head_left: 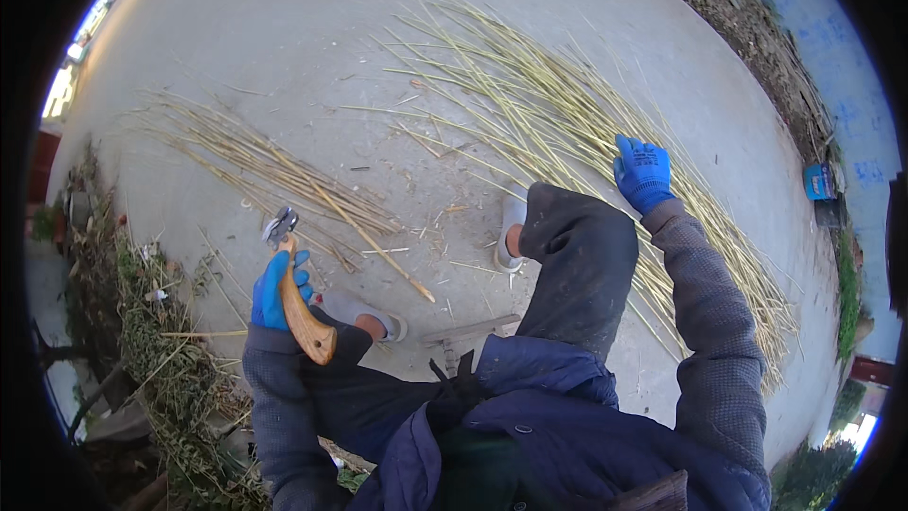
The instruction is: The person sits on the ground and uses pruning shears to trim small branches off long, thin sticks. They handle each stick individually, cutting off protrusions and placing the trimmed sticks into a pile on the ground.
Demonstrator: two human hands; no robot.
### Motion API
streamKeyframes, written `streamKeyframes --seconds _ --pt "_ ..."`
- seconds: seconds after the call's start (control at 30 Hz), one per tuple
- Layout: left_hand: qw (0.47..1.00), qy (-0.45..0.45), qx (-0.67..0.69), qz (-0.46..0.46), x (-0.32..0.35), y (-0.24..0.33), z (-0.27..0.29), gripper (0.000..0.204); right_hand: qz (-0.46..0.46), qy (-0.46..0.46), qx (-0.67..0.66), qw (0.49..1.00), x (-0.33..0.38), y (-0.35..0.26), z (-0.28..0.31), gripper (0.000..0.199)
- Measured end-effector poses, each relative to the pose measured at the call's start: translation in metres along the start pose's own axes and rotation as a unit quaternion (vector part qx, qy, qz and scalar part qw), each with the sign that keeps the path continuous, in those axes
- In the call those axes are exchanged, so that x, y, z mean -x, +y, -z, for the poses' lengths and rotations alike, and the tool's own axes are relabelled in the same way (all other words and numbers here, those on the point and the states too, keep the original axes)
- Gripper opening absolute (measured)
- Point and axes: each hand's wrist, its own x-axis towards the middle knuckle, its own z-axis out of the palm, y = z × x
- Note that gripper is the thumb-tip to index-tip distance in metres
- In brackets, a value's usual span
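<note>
My left hand (274, 289), in a blue glove, is closed round a wooden-handled tool (307, 326). Its curved brown handle points back toward me, and a small metal head sticks out past the fingers. On the right, my right hand (644, 173), also blue-gloved, rests at the big pile of thin yellow-green stalks (530, 99). Its fingers are curled in among the stalks; what they pinch is hidden beneath the hand. Ahead of my left hand, a smaller bunch of browner stalks (255, 156) lies on the ground, one thicker stalk (378, 251) reaching toward my feet.
Grey concrete ground (312, 9) spreads around, littered with short stalk bits near my shoes. Dry weeds and cut leaves (156, 360) heap up at the left. A blue bucket (820, 182) stands by the blue wall (865, 114) at the far right. A low wooden piece (473, 329) lies between my legs.
</note>
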Motion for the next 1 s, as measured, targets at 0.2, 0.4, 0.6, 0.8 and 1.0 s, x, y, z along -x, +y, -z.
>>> streamKeyframes --seconds 0.2,0.4,0.6,0.8,1.0 --pt "0.995 0.028 0.084 -0.043 0.004 0.017 -0.010 0.049 0.232 -0.036 -0.183 0.955 -0.110 -0.224 -0.044 0.024" --pt "0.999 0.021 -0.028 -0.033 0.035 0.039 -0.010 0.051 0.202 -0.324 -0.181 0.906 -0.035 -0.435 -0.157 0.045" --pt "0.994 -0.039 0.078 0.059 0.045 0.060 -0.010 0.043 0.160 -0.513 -0.085 0.839 0.019 -0.507 -0.215 0.059" --pt "0.988 -0.047 0.088 0.118 0.038 0.065 -0.005 0.038 0.142 -0.496 -0.100 0.851 0.006 -0.528 -0.257 0.055" --pt "0.988 -0.056 0.099 0.106 0.037 0.059 -0.008 0.040 0.169 -0.462 -0.239 0.837 0.008 -0.485 -0.229 0.046"
